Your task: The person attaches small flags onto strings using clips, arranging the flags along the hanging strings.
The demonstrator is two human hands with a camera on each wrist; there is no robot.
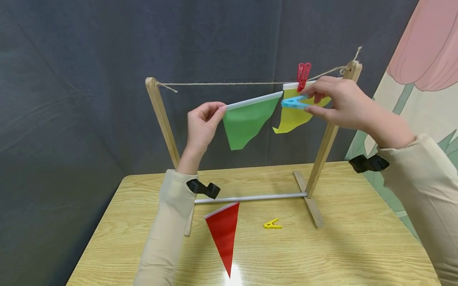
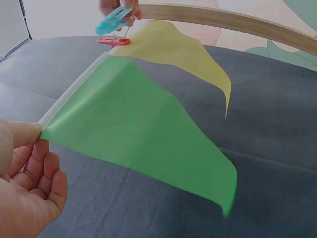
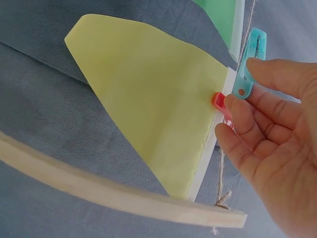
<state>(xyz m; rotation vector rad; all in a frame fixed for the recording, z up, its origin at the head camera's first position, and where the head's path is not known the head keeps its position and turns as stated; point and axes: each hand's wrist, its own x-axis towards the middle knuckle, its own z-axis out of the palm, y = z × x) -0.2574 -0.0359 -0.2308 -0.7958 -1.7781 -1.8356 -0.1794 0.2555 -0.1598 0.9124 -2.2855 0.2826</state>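
Dark curtain (image 1: 214,39) behind, wood-grain surface (image 1: 136,238) below. Left grip (image 1: 202,123) pinching green flag (image 1: 247,119) by its left top corner, flag under the string (image 1: 222,84). Right grip (image 1: 347,103) pinching blue clothespin (image 1: 294,102), just beside red clothespin (image 1: 303,75) on yellow flag (image 1: 295,115). Red flag (image 1: 224,234), yellow clothespin (image 1: 272,224) on surface.

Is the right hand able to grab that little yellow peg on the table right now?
Probably not without letting go first: the right hand is pinching the blue peg. Otherwise the way looks free, since nothing covers the yellow peg.
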